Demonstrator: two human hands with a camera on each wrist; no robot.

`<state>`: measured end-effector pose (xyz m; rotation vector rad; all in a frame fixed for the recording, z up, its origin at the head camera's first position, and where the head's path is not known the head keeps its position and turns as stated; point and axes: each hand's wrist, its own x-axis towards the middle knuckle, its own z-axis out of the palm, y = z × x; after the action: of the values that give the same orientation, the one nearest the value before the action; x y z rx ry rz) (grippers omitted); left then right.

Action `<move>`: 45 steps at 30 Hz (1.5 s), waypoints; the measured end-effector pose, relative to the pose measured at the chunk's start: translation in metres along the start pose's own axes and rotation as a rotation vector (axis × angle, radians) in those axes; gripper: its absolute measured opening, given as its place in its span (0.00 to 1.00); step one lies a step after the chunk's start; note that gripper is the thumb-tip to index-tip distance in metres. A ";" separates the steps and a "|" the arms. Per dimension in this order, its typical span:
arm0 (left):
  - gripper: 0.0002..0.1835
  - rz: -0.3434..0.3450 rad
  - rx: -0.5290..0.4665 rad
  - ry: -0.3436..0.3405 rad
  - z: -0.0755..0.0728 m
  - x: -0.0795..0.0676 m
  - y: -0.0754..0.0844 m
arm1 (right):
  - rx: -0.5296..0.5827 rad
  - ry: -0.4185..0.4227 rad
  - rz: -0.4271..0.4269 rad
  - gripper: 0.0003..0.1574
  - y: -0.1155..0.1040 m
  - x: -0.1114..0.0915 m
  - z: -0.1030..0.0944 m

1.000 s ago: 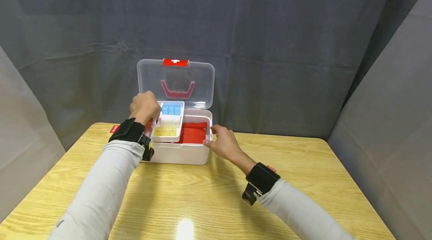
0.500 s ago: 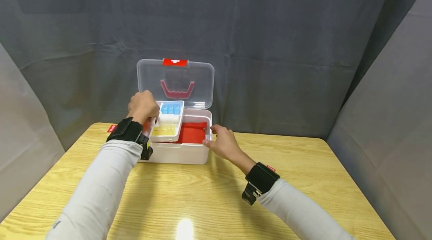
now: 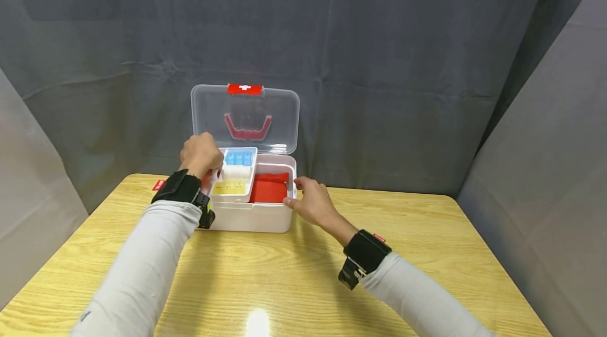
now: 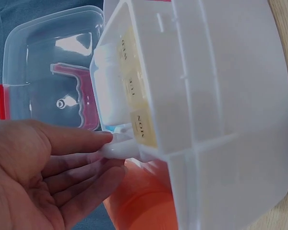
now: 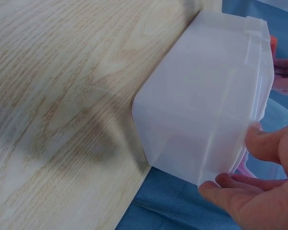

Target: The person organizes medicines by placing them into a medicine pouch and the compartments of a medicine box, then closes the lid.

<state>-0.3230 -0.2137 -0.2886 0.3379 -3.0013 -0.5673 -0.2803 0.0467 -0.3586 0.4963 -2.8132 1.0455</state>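
A white first-aid box [image 3: 251,218] stands on the table, its clear lid [image 3: 280,116] swung up behind it. Over its left part sits a white tray [image 3: 251,179], held by my left hand [image 3: 201,155], which pinches a small white tab [image 4: 120,148] at the tray's left end. In the tray lie a blue pill organizer [image 3: 238,158], a white roll [image 3: 235,172] and a yellow pill organizer [image 4: 134,91]. My right hand [image 3: 313,202] grips the box's right rim near the front corner. A red pouch [image 3: 269,189] lies inside on the right.
An orange object [image 4: 144,196] shows in the box's left end, below the tray tab. A small red tag [image 3: 158,185] lies at the table's left side. Grey cloth [image 3: 379,89] hangs behind the table [image 3: 294,284].
My left hand and the tray have come down slightly toward the box. The right hand keeps its grip on the rim.
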 end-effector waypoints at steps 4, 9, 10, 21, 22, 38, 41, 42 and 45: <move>0.09 0.001 0.001 -0.003 0.003 0.000 0.000 | 0.001 0.002 -0.003 0.33 0.000 0.000 0.001; 0.11 -0.008 0.014 -0.003 0.008 0.001 0.000 | -0.002 0.005 -0.014 0.33 0.000 0.000 0.002; 0.11 -0.012 0.015 -0.001 0.009 0.001 0.000 | -0.001 0.005 -0.015 0.33 0.000 0.000 0.002; 0.13 0.004 0.021 0.026 0.008 0.001 -0.002 | -0.003 0.000 -0.015 0.33 -0.003 0.001 0.002; 0.13 0.008 0.021 0.031 0.008 0.001 -0.001 | -0.004 -0.002 -0.015 0.33 -0.003 0.001 0.002; 0.13 0.024 0.027 0.031 0.008 0.002 -0.002 | 0.017 -0.011 0.003 0.34 -0.004 0.003 0.001; 0.12 0.025 0.030 0.029 0.008 0.001 -0.002 | 0.014 -0.010 -0.005 0.33 -0.003 0.004 0.002; 0.12 0.026 0.031 0.025 0.008 0.001 -0.002 | 0.015 -0.011 -0.004 0.33 -0.003 0.004 0.002; 0.12 0.031 0.039 0.014 0.010 0.001 -0.001 | 0.012 -0.009 -0.008 0.33 -0.003 0.004 0.002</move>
<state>-0.3244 -0.2113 -0.2978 0.2953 -3.0019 -0.5027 -0.2830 0.0422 -0.3577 0.5140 -2.8119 1.0621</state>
